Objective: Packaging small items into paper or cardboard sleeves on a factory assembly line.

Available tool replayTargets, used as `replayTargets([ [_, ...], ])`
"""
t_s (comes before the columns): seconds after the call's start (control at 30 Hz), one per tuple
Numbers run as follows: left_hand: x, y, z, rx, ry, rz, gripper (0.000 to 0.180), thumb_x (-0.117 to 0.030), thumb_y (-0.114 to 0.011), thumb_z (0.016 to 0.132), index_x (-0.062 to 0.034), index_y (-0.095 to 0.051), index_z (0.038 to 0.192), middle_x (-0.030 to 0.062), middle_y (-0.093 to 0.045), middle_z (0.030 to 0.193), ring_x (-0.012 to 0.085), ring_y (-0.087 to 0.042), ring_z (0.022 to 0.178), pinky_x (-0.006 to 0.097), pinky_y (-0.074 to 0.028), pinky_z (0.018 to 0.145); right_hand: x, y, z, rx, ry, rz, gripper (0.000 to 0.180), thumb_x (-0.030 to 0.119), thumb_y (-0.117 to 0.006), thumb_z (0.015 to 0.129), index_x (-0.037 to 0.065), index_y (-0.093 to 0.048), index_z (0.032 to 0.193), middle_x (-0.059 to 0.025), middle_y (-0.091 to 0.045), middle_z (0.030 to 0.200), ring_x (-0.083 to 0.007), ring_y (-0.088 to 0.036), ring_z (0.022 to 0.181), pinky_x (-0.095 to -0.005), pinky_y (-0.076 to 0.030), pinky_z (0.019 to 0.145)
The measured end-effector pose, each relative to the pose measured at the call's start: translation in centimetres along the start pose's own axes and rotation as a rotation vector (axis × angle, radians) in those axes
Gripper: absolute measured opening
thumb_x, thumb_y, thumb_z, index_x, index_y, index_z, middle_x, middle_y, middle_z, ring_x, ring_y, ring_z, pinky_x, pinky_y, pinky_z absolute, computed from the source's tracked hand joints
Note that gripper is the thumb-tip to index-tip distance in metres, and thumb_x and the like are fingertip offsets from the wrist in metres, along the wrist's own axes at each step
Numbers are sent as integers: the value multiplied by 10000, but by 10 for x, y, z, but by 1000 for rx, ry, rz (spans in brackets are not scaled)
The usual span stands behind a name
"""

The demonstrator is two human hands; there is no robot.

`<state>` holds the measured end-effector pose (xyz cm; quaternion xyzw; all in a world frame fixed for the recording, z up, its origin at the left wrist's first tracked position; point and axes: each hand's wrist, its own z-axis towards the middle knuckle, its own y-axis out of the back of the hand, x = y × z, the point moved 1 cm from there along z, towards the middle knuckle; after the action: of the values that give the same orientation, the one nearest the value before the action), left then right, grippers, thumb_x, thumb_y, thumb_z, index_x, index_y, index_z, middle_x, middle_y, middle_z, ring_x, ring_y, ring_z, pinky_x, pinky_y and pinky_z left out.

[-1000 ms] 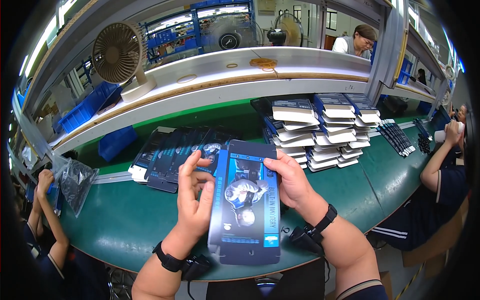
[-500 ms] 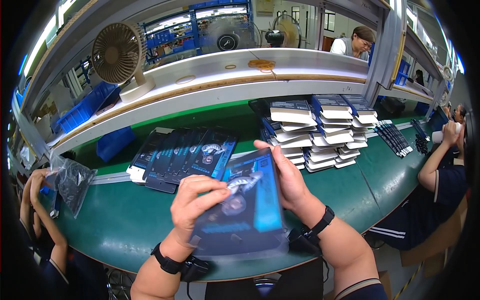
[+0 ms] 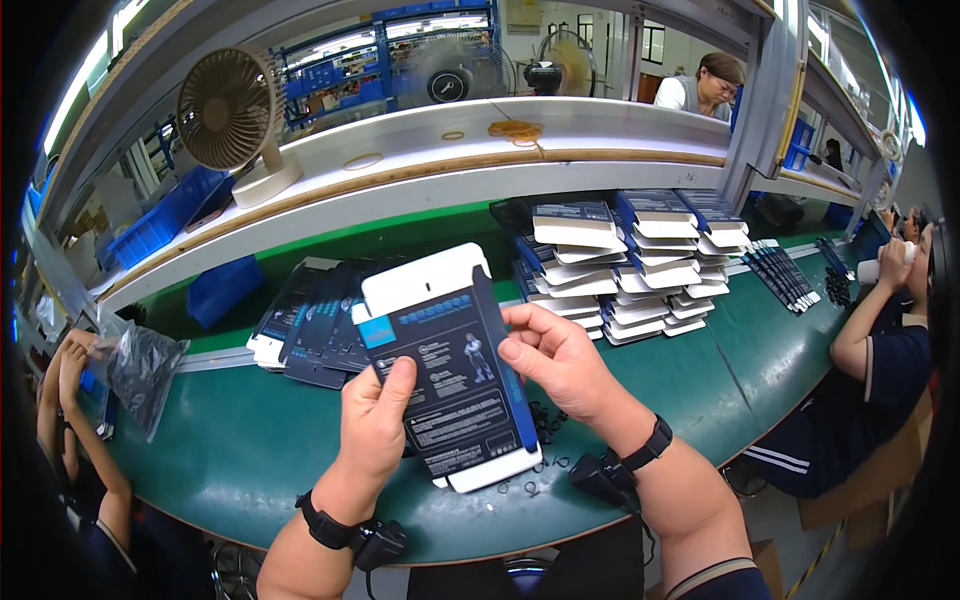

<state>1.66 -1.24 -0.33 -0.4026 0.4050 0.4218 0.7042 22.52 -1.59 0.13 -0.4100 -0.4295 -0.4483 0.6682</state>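
Observation:
A dark blue printed cardboard box (image 3: 450,375), with white flaps at its top and bottom ends, is tilted over the table in front of me. My left hand (image 3: 372,420) grips its left edge, thumb lying on the printed face and the other fingers hidden behind. At the upper right side of the box, my right hand (image 3: 560,365) is closed with thumb and forefinger against the edge. Beyond my left hand, several similar flat boxes (image 3: 325,320) lie overlapping. Small black pieces (image 3: 545,422) are scattered on the table, partly covered by the box.
Stacks of boxes with open white flaps (image 3: 640,270) stand at the back right, beside a row of dark strips (image 3: 782,275). A shelf (image 3: 600,135) with a fan (image 3: 228,110) runs behind. Co-workers sit left and right; a plastic bag (image 3: 145,365) is at left.
The box has been turned, so its text side and white end flaps now face me instead of the picture side. My left hand has moved from its face to its left edge.

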Motion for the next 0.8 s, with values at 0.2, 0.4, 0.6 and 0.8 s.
replayTargets([
  [0.2, -3, 2, 5, -41, 128, -218, 305, -194, -523, 975, -1, -539, 1210, 86, -631, 1130, 151, -607, 1005, 292, -481, 889, 1, -4, 0, 35, -70, 31, 289, 136, -566, 956, -3, -544, 1209, -34, -681, 909, -47, -595, 795, -208, -482, 713],
  [0.4, -4, 14, 11, -91, 213, -290, 360, -181, -569, 916, 3, -535, 1223, 105, -624, 1142, 193, -602, 1041, 331, -482, 908, -7, -10, -2, 179, -174, -57, 278, 140, -562, 956, 20, -563, 1207, 26, -635, 784, -14, -532, 662, -192, -429, 582],
  [0.6, -17, 35, 20, -109, 232, -449, 392, -198, -475, 933, 40, -522, 1241, 180, -652, 1102, 286, -677, 929, 400, -568, 820, 7, 7, 10, 135, -177, -275, 269, 202, -510, 980, 30, -591, 1170, -39, -646, 776, -67, -558, 606, -212, -462, 578],
  [0.8, -16, 28, 15, -17, 233, -471, 389, -165, -499, 912, 50, -517, 1235, 185, -658, 1084, 280, -689, 904, 389, -590, 780, -4, 29, 5, 165, -2, -1160, 169, 194, -657, 834, 78, -676, 955, -148, -663, 753, -326, -635, 714, -410, -496, 675],
])
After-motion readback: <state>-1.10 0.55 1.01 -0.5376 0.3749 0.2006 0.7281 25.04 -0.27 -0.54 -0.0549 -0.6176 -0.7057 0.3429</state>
